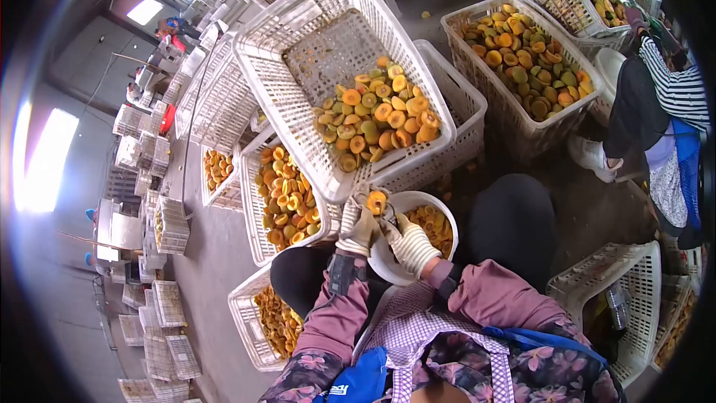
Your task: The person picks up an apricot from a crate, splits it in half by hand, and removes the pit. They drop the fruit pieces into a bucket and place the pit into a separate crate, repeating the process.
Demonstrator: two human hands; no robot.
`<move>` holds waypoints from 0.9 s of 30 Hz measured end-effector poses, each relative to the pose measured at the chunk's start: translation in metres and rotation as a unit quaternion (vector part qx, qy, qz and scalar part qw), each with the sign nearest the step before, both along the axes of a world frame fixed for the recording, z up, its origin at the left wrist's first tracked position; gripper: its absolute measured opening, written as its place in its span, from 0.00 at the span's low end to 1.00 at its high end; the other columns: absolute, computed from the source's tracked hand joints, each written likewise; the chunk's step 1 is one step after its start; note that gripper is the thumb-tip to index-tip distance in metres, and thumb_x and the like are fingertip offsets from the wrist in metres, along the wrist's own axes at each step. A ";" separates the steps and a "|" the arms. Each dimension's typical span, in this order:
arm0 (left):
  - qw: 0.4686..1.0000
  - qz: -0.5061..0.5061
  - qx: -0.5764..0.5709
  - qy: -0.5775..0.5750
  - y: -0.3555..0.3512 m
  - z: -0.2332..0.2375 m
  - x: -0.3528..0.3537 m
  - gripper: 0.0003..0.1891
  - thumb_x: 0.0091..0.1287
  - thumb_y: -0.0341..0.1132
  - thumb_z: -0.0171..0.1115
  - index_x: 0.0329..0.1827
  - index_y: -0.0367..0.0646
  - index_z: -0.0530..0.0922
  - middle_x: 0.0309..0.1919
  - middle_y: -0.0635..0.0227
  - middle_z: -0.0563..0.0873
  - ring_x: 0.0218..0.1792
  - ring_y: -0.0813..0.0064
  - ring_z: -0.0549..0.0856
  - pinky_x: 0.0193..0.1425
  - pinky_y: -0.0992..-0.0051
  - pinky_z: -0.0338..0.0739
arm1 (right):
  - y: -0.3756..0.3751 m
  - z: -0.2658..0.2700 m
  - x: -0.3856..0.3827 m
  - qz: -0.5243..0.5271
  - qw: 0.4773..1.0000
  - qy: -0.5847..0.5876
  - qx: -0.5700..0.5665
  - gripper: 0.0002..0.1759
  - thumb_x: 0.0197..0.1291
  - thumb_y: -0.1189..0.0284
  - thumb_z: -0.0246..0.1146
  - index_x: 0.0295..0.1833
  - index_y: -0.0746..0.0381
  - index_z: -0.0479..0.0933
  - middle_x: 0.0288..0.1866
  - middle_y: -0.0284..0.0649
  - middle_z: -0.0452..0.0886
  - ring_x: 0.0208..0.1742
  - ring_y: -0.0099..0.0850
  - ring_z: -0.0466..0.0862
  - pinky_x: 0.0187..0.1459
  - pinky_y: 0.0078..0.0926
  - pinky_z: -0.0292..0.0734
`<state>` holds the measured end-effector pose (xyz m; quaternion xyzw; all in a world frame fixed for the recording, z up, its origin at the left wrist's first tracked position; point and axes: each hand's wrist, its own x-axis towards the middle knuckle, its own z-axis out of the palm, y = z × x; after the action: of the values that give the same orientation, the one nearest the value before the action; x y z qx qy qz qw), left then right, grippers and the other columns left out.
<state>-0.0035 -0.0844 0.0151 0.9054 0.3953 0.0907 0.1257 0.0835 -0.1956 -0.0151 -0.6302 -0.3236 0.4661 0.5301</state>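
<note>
My left hand [359, 228], in a striped work glove, is closed on an orange apricot half [376, 202] with its cut face showing. My right hand [411, 245], gloved too, is closed right beside the fruit. From its fingers a small, dark curved tool [390, 212] seems to stick out, mostly hidden. Below both hands a white bucket [450, 216] holds orange-yellow fruit pieces [431, 227]. Just beyond them a tilted white crate [261, 67] contains many halved apricots [373, 116].
Crates of fruit halves stand at my left [286, 198] and right [522, 60]; a lower-left crate [276, 321] holds darker pieces. A co-worker in a striped sleeve [671, 86] sits at the right. A crate with a bottle [617, 306] is at lower right. Stacked crates [160, 354] line the far left.
</note>
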 end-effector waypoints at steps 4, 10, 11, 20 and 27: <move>0.687 0.154 -0.488 -0.516 -0.029 -0.017 0.010 0.10 0.72 0.39 0.47 0.44 0.43 0.74 0.34 0.65 0.79 0.35 0.76 0.79 0.43 0.77 0.75 | -0.010 0.018 0.003 0.043 0.993 -0.110 -0.028 0.20 0.64 0.61 0.52 0.50 0.68 0.71 0.34 0.61 0.78 0.39 0.58 0.77 0.39 0.42 0.72; 0.651 0.189 -0.462 -0.571 -0.037 -0.012 0.016 0.16 0.69 0.45 0.52 0.29 0.42 0.74 0.23 0.69 0.79 0.25 0.78 0.77 0.31 0.79 0.72 | -0.021 0.026 0.006 0.094 0.984 -0.148 -0.022 0.24 0.63 0.55 0.50 0.50 0.67 0.70 0.32 0.61 0.78 0.38 0.57 0.78 0.38 0.46 0.73; 0.695 0.181 -0.454 -0.527 -0.037 -0.004 0.015 0.18 0.68 0.47 0.54 0.26 0.43 0.75 0.21 0.69 0.78 0.23 0.78 0.76 0.30 0.80 0.70 | -0.021 0.017 0.003 0.112 0.985 -0.129 -0.008 0.23 0.64 0.56 0.50 0.50 0.67 0.70 0.32 0.62 0.77 0.39 0.57 0.78 0.38 0.46 0.73; 0.750 -0.060 -0.497 -0.432 -0.041 0.024 0.008 0.18 0.69 0.49 0.47 0.36 0.41 0.74 0.25 0.71 0.78 0.25 0.80 0.75 0.31 0.82 0.68 | -0.028 0.027 0.008 0.226 0.930 0.278 -0.079 0.24 0.61 0.47 0.53 0.32 0.58 0.75 0.18 0.32 0.72 0.14 0.27 0.69 0.17 0.26 0.64; 0.238 -0.011 -0.486 -0.841 0.039 0.042 -0.006 0.21 0.71 0.39 0.39 0.60 0.36 0.68 0.54 0.60 0.77 0.55 0.67 0.76 0.54 0.69 0.74 | -0.029 0.050 0.009 0.092 0.880 0.419 -0.203 0.25 0.63 0.45 0.47 0.31 0.56 0.71 0.12 0.33 0.66 0.08 0.26 0.63 0.10 0.23 0.56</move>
<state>-0.0096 -0.0458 0.0568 0.0827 0.0227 0.5890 0.8036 0.0930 -0.2242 0.0344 -0.4368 -0.0263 0.7889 0.4315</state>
